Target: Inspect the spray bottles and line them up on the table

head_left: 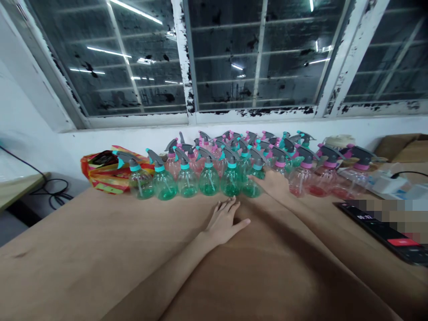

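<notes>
A front row of clear round spray bottles with grey trigger heads stands on the brown table [100,249]. Those on the left have turquoise collars and green liquid, like this green spray bottle [209,185]. On the right they have pink collars and red liquid, like this red spray bottle [317,187]. My right hand [276,183] is at the rightmost green spray bottle [251,191], thumb across its front, other fingers mostly hidden. My left hand [223,223] is open, fingers spread low over the table, just in front of another green spray bottle [231,183].
More spray bottles [203,149] crowd behind the front row. A red and yellow plastic bag [103,178] sits at the left end. On the right lie a phone [377,232], white adapters with a cable [389,183] and a cardboard box [408,149]. A window wall closes the back.
</notes>
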### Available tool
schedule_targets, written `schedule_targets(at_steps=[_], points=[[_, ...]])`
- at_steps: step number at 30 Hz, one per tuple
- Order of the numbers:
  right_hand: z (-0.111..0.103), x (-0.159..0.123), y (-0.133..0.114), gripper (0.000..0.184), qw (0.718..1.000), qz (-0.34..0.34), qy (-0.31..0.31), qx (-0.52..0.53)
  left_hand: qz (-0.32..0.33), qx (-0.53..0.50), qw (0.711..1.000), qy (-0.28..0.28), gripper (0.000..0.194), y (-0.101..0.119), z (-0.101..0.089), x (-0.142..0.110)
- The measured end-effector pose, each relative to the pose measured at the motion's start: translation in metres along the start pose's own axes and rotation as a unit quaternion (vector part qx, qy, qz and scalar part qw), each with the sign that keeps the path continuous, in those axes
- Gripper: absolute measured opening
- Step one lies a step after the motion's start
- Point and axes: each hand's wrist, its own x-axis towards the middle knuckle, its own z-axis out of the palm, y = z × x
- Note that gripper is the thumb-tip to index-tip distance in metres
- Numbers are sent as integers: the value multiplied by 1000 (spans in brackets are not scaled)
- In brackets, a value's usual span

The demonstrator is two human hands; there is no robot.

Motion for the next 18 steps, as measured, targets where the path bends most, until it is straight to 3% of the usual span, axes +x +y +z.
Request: schedule_targets(at_steps=[9, 14, 18], points=[[-21, -33, 11, 60, 999, -41, -28, -10, -4, 23, 1000, -9, 67, 1, 0, 2], [-45, -81, 33, 61, 994, -104, -19, 6, 2, 34, 999, -22, 66, 4, -4, 1], [-71, -108, 51, 50, 976, -202, 35, 77, 7, 41, 999, -33, 65, 5, -5, 1]])
